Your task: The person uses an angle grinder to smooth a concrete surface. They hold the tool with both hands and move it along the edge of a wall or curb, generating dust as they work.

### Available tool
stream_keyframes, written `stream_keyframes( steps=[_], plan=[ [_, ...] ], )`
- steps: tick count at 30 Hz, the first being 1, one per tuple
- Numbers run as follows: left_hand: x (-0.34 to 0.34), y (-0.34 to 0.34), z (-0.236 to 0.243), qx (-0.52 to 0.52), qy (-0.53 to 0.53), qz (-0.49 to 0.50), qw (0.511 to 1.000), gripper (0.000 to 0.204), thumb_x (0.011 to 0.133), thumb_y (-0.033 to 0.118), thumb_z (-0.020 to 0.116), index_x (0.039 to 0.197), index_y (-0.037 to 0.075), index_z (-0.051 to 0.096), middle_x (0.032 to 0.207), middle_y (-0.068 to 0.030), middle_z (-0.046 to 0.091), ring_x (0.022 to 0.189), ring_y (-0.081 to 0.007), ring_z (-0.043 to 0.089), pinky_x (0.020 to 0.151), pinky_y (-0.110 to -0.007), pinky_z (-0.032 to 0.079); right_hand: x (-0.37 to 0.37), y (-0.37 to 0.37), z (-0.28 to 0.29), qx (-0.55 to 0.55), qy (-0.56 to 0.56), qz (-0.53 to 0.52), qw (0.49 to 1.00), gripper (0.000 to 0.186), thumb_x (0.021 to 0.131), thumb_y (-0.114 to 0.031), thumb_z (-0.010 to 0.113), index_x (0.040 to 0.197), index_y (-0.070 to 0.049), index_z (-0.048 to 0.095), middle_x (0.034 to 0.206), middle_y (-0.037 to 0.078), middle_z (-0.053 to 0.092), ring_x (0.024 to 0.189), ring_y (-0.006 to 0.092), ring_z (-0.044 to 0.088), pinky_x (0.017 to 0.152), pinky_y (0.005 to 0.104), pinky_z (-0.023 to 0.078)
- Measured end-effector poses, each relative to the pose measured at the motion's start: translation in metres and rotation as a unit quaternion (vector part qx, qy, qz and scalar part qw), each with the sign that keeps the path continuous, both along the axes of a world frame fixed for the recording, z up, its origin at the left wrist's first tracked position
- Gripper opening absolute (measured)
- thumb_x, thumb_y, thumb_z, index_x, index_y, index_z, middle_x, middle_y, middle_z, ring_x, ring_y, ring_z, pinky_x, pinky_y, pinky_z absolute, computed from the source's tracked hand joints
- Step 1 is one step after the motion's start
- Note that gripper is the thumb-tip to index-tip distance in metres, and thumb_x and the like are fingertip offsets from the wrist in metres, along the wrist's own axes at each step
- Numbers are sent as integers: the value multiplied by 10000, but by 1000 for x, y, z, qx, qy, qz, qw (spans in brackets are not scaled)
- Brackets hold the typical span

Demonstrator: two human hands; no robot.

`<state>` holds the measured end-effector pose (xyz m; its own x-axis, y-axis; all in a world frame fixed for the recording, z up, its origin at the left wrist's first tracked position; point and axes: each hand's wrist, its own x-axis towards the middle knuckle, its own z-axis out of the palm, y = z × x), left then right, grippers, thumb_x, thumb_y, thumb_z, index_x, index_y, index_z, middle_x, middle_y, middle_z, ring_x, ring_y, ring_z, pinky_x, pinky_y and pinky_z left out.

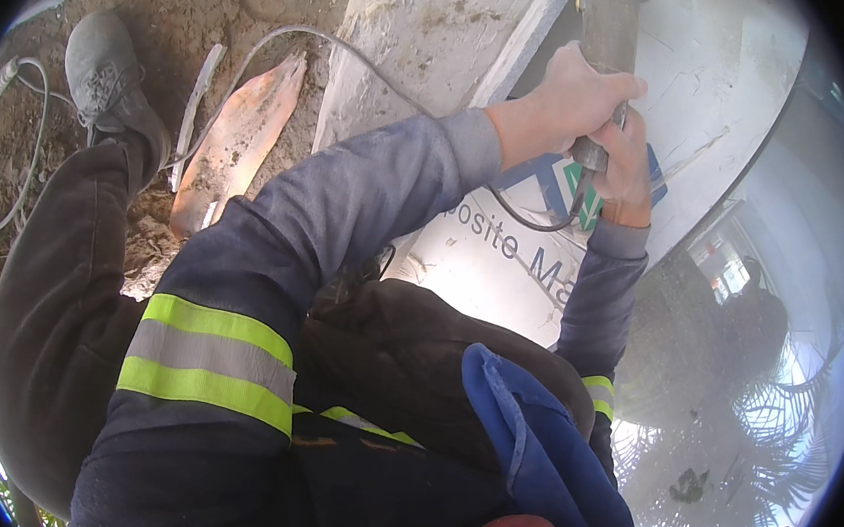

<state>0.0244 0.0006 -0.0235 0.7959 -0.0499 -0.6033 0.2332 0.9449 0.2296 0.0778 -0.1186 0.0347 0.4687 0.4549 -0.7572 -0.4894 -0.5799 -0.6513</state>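
Observation:
Near the upper right, both my hands are closed around a dusty grey corded power tool (612, 24) with a cylindrical body. My left hand (569, 98) grips it from the left, with the thumb side across the barrel. Lower down, my right hand (625, 171) wraps the tool's rear end from the right. A dark cord (536, 223) leaves that end, loops under my left wrist and passes beyond my left sleeve. The tool's front end lies past the upper edge, out of sight. Beneath the hands is a white printed board (502, 271) with a blue and green emblem.
A pale dusty slab (400, 51) lies left of the tool. On the dirt ground are an orange-brown board piece (242, 137), a thin white strip (194, 113) and a coiled cable (35, 149). My grey shoe (103, 65) rests nearby. A shiny reflective surface (735, 361) curves along the right.

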Motion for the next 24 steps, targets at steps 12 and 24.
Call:
stream_keyframes(
  steps=[12,24],
  plan=[
    [-23,-15,17,29,-12,-14,999,350,874,129,748,1135,-60,612,988,-128,673,833,-191,688,672,-345,575,-30,-15,17,-29,-19,-40,999,315,793,-123,716,1022,79,640,858,106,693,694,172,680,592,283,530],
    [-36,-30,20,63,-31,-6,998,385,874,127,753,1157,-77,590,1034,-144,675,879,-189,687,747,-330,574,-37,-39,19,-78,-50,42,995,483,751,-202,657,1142,81,629,982,105,710,869,170,689,736,295,544]
  ],
)
